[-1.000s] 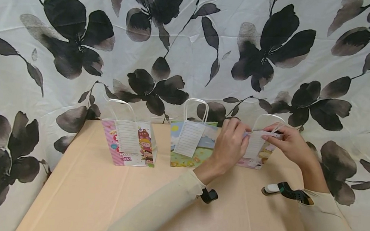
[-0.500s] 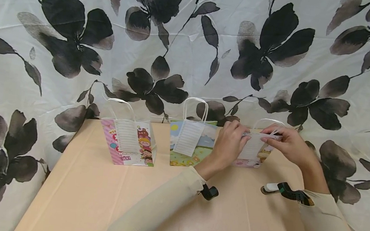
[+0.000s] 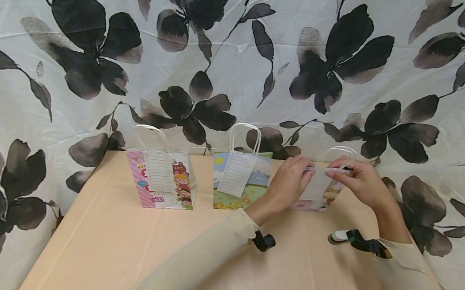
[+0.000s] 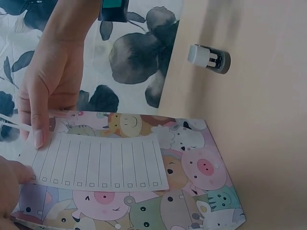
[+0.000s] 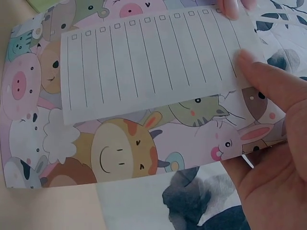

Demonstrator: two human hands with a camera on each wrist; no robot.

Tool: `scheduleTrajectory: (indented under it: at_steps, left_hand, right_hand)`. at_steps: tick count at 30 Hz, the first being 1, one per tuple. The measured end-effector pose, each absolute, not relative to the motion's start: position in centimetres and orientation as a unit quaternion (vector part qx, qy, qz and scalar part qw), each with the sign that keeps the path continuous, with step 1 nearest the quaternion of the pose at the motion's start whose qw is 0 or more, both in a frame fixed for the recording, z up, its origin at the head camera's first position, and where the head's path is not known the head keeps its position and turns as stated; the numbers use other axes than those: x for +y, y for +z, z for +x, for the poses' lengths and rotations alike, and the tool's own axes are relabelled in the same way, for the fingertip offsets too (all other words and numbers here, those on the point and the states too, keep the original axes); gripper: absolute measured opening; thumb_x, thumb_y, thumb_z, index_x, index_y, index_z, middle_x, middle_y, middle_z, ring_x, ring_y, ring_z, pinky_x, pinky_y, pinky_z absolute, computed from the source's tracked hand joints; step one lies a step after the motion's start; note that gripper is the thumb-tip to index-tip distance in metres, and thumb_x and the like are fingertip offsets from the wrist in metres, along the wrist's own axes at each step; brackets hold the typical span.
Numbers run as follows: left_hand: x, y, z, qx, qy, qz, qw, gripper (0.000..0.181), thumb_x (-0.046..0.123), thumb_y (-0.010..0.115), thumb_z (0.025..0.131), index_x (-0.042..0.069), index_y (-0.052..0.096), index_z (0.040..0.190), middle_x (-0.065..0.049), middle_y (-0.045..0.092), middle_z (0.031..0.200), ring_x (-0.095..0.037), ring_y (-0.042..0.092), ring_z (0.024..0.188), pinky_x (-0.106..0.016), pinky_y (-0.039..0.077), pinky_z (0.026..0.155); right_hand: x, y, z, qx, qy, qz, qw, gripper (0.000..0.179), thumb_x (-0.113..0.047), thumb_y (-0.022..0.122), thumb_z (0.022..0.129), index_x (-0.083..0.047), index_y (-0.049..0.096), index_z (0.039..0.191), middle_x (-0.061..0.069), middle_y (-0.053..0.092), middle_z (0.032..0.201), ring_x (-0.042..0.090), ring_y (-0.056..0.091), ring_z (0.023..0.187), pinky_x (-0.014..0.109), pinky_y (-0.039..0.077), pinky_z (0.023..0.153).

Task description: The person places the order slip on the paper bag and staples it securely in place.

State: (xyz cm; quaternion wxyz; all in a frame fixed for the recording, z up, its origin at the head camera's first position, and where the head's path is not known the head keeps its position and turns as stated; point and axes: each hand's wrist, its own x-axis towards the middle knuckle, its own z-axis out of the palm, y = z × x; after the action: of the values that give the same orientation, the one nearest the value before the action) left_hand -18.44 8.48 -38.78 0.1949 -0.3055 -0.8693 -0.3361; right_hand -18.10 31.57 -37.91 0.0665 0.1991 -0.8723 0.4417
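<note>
A small paper gift bag (image 4: 206,167) printed with cartoon animals stands at the right of the row. A lined checklist sheet (image 4: 100,163) lies against its front. My left hand (image 3: 290,179) pinches the top edge near the left corner; its far fingers are partly hidden. At the right corner my right hand (image 3: 364,182) pinches the same edge. In the right wrist view the right thumb (image 5: 259,72) presses on the sheet while other fingers reach behind the bag. White twisted handles (image 3: 340,149) rise between the hands.
A pink cartoon bag (image 3: 160,199) and a green meadow bag (image 3: 239,202) stand to the left, each with a lined sheet on its front. A small white-and-grey device like a mini stapler (image 4: 208,58) lies on the table near the right wrist. Floral fabric (image 3: 243,47) hangs behind.
Both hands stay at the bag's top edge. They and the bag have shifted slightly left, and the sheet's top edge now lies flatter between the fingers.
</note>
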Motion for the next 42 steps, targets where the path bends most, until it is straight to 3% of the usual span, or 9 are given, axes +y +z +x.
scheduleTrajectory:
  at_steps: [9, 21, 30, 42]
  left_hand:
    - [8.60, -39.12, -18.81, -0.870, -0.354, -0.297, 0.171, 0.019, 0.020, 0.065, 0.101, 0.009, 0.070, 0.116, -0.001, 0.070, 0.114, -0.015, 0.065, 0.105, -0.023, 0.050, 0.094]
    - [8.74, -39.16, -18.73, -0.866, -0.362, -0.298, 0.175, 0.019, 0.021, 0.064, 0.102, 0.010, 0.071, 0.116, -0.001, 0.072, 0.114, -0.012, 0.068, 0.105, -0.021, 0.052, 0.091]
    - [8.62, -39.19, -18.83, -0.865, -0.356, -0.301, 0.185, 0.020, 0.020, 0.065, 0.101, 0.011, 0.072, 0.117, -0.001, 0.072, 0.115, -0.012, 0.068, 0.106, -0.020, 0.052, 0.093]
    - [8.46, -39.31, -18.97, -0.861, -0.384, -0.293, 0.158, 0.018, 0.020, 0.063, 0.102, 0.011, 0.071, 0.115, 0.000, 0.071, 0.113, -0.009, 0.068, 0.101, -0.020, 0.053, 0.088]
  right_hand:
    - [31.37, -38.21, -18.37, -0.875, 0.443, 0.173, 0.087, 0.015, 0.002, 0.073, 0.091, -0.002, 0.075, 0.105, -0.001, 0.067, 0.100, 0.012, 0.067, 0.082, 0.022, 0.056, 0.069]
    - [31.32, -38.11, -18.06, -0.876, 0.439, 0.171, 0.104, 0.016, 0.002, 0.075, 0.089, -0.001, 0.076, 0.104, -0.003, 0.069, 0.100, 0.005, 0.065, 0.083, 0.018, 0.054, 0.068]
    - [31.08, -38.55, -18.41, -0.871, 0.444, 0.175, 0.121, 0.014, 0.008, 0.073, 0.088, 0.004, 0.075, 0.101, 0.008, 0.070, 0.100, 0.004, 0.065, 0.081, 0.019, 0.054, 0.065]
    - [31.07, -38.57, -18.43, -0.896, 0.411, 0.139, 0.100, 0.016, -0.004, 0.076, 0.090, -0.005, 0.075, 0.107, 0.007, 0.072, 0.097, 0.009, 0.065, 0.076, 0.019, 0.052, 0.064]
